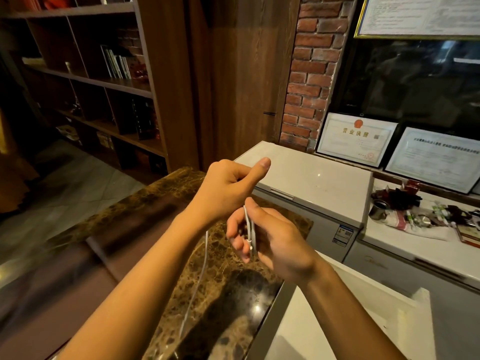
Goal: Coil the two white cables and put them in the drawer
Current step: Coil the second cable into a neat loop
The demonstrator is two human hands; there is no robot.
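evidently the coiling is barely begun; the right hand (275, 240) pinches the thin white rubber-coated cable (248, 224), thumb pressing a short doubled length against the curled fingers, and the small white plug (251, 247) hangs just below that pinch, across the palm; above the pinch the cable climbs toward the heel of the left hand (226, 188), whose fingers are curled with the thumb sticking up; whether those fingers close on the cable i cannot tell, since the palm is turned away; below and left of the grip a long loose tail drops past the left wrist and trails over the glossy brown veined marble countertop (233, 294); only this one cable shows, and i cannot make out the second cable or the drawer.

the risks, as i judge them: the pinch is narrow and sits close to the plug, so a tug from the long tail could pull the doubled length out from under the thumb and undo the first loop; the tail may catch on the counter edge below the grip and tighten suddenly; winding without letting the cable roll between the fingers would build twist, and the loops would spring open once released; loops drawn tight beside the plug could strain that joint.
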